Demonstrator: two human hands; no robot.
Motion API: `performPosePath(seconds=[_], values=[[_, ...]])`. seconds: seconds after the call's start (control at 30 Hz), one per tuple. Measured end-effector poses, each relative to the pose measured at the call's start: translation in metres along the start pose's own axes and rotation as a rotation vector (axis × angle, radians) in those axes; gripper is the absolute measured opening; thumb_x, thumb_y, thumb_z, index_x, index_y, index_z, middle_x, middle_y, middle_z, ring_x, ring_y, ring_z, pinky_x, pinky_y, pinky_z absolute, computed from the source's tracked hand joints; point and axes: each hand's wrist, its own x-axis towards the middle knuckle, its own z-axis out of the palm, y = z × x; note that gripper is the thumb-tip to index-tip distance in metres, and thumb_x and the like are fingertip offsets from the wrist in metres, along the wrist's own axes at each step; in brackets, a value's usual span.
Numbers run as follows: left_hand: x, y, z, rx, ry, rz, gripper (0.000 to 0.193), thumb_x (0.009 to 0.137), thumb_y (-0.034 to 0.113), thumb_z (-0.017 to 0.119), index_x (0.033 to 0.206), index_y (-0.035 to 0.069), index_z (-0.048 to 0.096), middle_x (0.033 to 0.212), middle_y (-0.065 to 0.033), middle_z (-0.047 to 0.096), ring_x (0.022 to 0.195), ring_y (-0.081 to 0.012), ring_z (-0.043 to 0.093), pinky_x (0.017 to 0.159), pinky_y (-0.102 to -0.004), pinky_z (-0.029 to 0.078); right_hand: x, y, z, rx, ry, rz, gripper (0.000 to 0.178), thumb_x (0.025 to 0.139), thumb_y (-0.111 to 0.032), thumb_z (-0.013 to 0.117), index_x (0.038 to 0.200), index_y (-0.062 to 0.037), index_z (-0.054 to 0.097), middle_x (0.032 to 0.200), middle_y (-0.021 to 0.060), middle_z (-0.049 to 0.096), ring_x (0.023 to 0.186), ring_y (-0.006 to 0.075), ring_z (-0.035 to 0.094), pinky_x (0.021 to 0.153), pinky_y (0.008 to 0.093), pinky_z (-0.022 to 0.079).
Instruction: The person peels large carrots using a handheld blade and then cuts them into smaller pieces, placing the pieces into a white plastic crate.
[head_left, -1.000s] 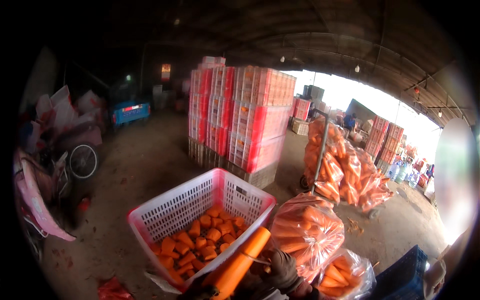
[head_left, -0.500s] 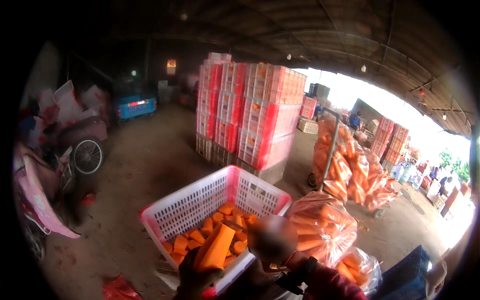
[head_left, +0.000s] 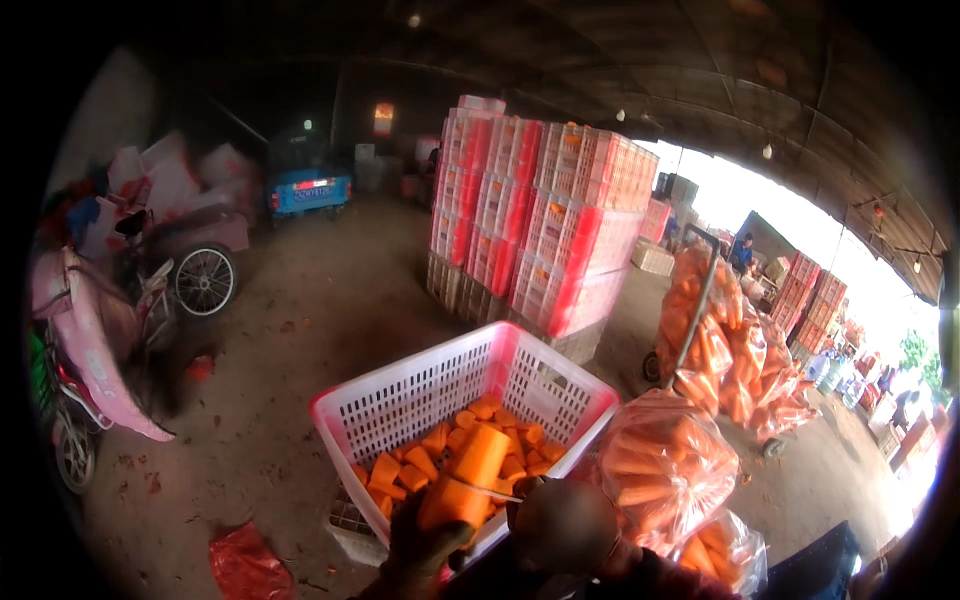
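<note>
My left hand (head_left: pixel 425 545), looking dark and perhaps gloved, is closed around a thick carrot (head_left: pixel 470 475) with a flat cut end, tilted up over the crate. Across the carrot's side lies the thin blade of a knife (head_left: pixel 485 489), which leads back to my right hand (head_left: pixel 545 512). That hand is dark and partly blurred, and the knife's handle is hidden in it. Below both hands a white and pink slotted plastic crate (head_left: pixel 400 402) contains several short cut carrot pieces (head_left: pixel 420 461).
Clear bags of carrots (head_left: pixel 668 470) stand right of the crate, before a loaded hand truck (head_left: pixel 700 300). Stacked crates (head_left: pixel 580 220) rise ahead. Tricycles (head_left: pixel 205 280) stand left, a blue vehicle (head_left: pixel 310 195) farther back. A red plastic bag (head_left: pixel 250 562) lies on the floor.
The view has swung left, so the scene sits farther right. My right hand has come closer to the carrot, and the blade now crosses its lower part instead of near its top.
</note>
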Motion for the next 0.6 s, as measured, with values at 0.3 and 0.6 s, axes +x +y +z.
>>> performPosePath(seconds=[0.3, 0.6], values=[[0.002, -0.017, -0.003, -0.648, -0.033, -0.293, 0.042, 0.074, 0.029, 0.057, 0.099, -0.004, 0.053, 0.068, -0.009, 0.057, 0.043, -0.0138, 0.048, 0.039, -0.0225, 0.04, 0.012, -0.007, -0.001, 0.217, -0.215, -0.303, 0.017, 0.075, -0.02, 0.064, 0.07, -0.0064, 0.055, 0.056, 0.0029, 0.049, 0.044, 0.0187, 0.047, 0.039, 0.0306, 0.039], [0.013, -0.009, -0.007, -0.115, 0.081, 0.044, 0.042, 0.071, 0.023, 0.062, 0.103, -0.003, 0.053, 0.071, -0.0112, 0.06, 0.048, -0.0142, 0.053, 0.039, -0.0228, 0.041, 0.068, -0.003, 0.01, 2.049, -1.021, -0.359, 0.022, 0.071, -0.014, 0.065, 0.055, -0.0096, 0.05, 0.046, -0.0008, 0.043, 0.038, 0.0149, 0.042, 0.035, 0.028, 0.035]])
